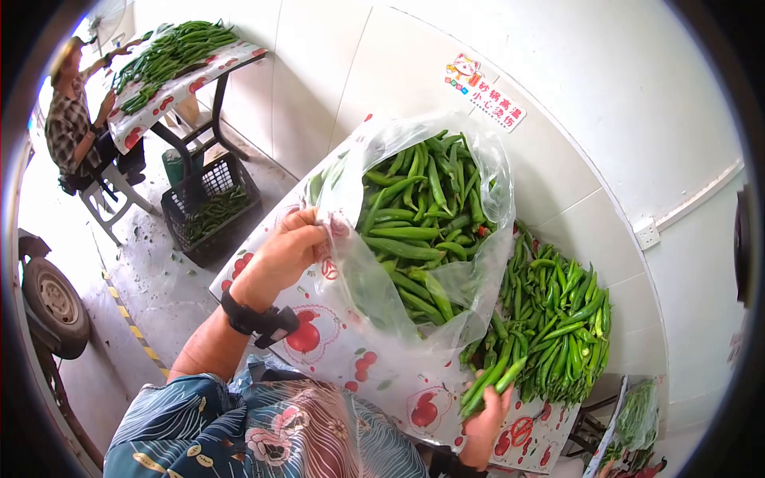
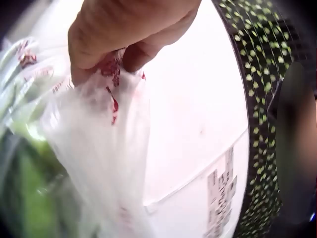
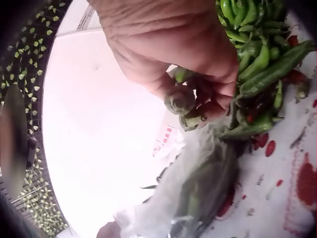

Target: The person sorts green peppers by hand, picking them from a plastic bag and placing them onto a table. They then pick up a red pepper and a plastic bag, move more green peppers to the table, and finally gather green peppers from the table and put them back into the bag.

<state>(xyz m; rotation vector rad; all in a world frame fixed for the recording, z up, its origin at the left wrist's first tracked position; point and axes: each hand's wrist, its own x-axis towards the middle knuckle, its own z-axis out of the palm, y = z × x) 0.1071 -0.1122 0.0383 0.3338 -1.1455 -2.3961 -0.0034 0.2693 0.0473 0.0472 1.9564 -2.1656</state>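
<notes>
A clear plastic bag [image 1: 478,299] full of long green peppers [image 1: 402,231] stands wide-mouthed on the table. My left hand [image 1: 288,248] pinches its rim on the left; the left wrist view shows thumb and fingers [image 2: 131,37] gripping the bunched film, which has red print. To the right of the bag lies a big pile of green peppers [image 1: 570,319]. My right hand [image 1: 488,422] holds a few green peppers [image 1: 494,382] at the pile's near edge. In the right wrist view their stem ends [image 3: 181,101] poke out of the curled fingers.
The table has a white cloth [image 1: 374,398] with red fruit prints. At the upper left, a person [image 1: 76,119] sits at another table heaped with green peppers [image 1: 171,60]. A black crate [image 1: 211,211] with peppers is on the floor. A tiled wall [image 1: 590,175] borders the far side.
</notes>
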